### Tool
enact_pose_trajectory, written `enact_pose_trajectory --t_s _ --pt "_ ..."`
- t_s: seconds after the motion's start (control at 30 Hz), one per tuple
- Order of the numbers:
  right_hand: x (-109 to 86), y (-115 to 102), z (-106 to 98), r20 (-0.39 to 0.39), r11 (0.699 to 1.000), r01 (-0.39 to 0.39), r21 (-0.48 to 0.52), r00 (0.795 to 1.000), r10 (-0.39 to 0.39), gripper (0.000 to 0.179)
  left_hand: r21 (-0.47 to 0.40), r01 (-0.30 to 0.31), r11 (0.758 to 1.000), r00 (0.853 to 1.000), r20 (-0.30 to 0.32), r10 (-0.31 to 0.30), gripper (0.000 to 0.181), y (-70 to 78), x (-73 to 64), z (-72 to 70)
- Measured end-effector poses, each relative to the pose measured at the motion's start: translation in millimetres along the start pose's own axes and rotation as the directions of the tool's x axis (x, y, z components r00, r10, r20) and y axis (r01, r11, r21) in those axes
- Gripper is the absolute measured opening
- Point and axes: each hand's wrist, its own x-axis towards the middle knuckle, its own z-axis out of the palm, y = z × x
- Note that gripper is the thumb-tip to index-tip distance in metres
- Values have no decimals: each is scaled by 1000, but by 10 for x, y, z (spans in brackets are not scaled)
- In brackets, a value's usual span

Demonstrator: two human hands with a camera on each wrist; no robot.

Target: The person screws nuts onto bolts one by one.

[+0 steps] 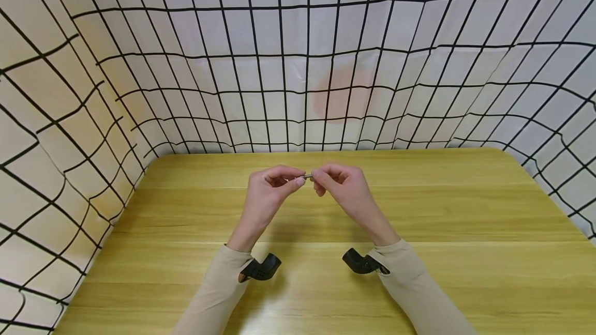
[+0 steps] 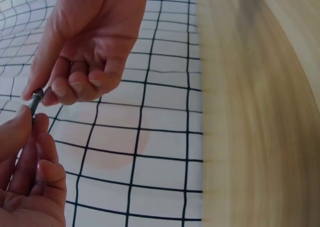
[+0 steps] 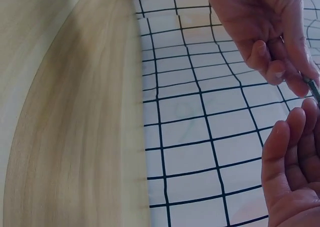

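Note:
A small metal bolt (image 1: 307, 176) spans the short gap between my two hands, held up over the table. My left hand (image 1: 266, 193) pinches one end between thumb and forefinger. At the other end, the thumb and fingertips of my right hand (image 1: 349, 190) pinch it. The left wrist view shows the bolt (image 2: 35, 103) with a thicker end right at the right fingertips. Threads show on the bolt (image 3: 314, 88) near the left fingertips in the right wrist view. The fingertips hide parts of both ends.
Beneath the hands lies a wooden table (image 1: 298, 293). White cloth with a black grid (image 1: 261, 71) hangs along its back and sides. Black wrist cameras (image 1: 263, 268) are worn at both sleeve cuffs.

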Motion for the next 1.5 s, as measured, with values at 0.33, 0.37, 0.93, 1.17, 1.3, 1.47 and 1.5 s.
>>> enact_pose_trajectory --t_s 0.33,0.37,0.93,1.17,1.3,1.47,1.5 --pt "4 24 10 8 1000 23 -19 1000 -23 29 -2 -9 1000 1000 -12 9 13 37 -15 11" --pt "2 18 11 10 999 24 -25 1000 -24 30 -3 -10 1000 1000 -17 10 13 34 -13 11" --pt "-60 -245 32 42 984 142 -108 990 -138 19 -24 -2 1000 997 -72 0 11 34 1 3" --pt "-63 -214 27 32 988 125 -95 992 -122 13 -36 -5 999 998 -62 3 15 26 -4 12" --pt "-50 -141 9 32 992 110 -66 994 -108 15 -45 -1 999 998 -59 -1 14 19 -5 11" --pt "-80 -321 33 40 997 61 -43 997 -59 12 -53 9 999 998 -54 -12 13 25 -5 12" --pt "-81 -324 32 43 997 59 -46 997 -57 11 -52 10 999 999 -53 -13 13 25 -6 13"
